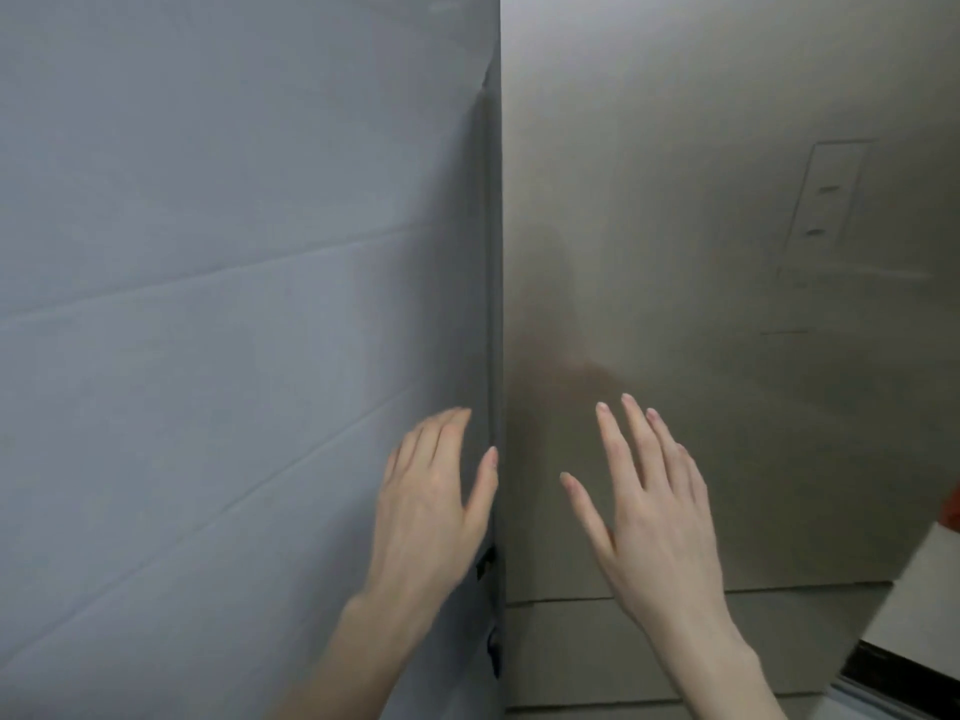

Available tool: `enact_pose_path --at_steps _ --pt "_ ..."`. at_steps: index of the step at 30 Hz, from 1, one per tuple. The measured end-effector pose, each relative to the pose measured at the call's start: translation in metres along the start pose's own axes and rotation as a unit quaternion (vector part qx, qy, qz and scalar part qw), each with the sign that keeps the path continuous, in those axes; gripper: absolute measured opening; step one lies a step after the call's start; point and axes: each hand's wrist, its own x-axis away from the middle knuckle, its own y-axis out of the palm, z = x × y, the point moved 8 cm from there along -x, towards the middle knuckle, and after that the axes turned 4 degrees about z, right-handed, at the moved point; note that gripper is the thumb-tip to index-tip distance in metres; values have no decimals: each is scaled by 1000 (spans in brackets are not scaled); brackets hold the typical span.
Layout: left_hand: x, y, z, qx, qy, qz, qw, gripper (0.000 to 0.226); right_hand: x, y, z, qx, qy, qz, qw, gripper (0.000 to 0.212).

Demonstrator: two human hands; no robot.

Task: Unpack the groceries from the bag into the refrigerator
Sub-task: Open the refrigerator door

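The refrigerator fills nearly the whole view, seen close up, with both doors shut. Its left door (234,304) is a flat blue-grey panel with faint slanted lines across it; its right door (727,252) is a duller beige-grey panel with a faint rectangular outline high on its right part. The two meet at a dark vertical seam (493,304) down the middle. At the lower right corner a white bench (919,605) with a dark edge shows, with a small orange patch above it too cut off to identify. The left hand (431,506) lies flat on the left door beside the seam, grip open, thumb along the edge. The right hand (660,511) is spread before the right door, grip open, holding nothing; contact cannot be told. No bag or groceries are in view
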Motion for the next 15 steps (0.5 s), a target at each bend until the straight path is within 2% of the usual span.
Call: enact_pose_path --at_steps 6,9,12,15 --pt "-15 48 3 58 -24 -89 994 61 1 33 -1 22 20 -74 997 74" --pt "-16 70 3 133 -61 -145 979 67 2 44 -4 24 20 -100 994 78" --pt "-17 76 -1 214 -92 -157 960 66 4 50 -9 25 28 -123 992 83" --pt "-19 78 -4 237 -109 -179 949 67 5 49 -15 22 42 -142 989 86"
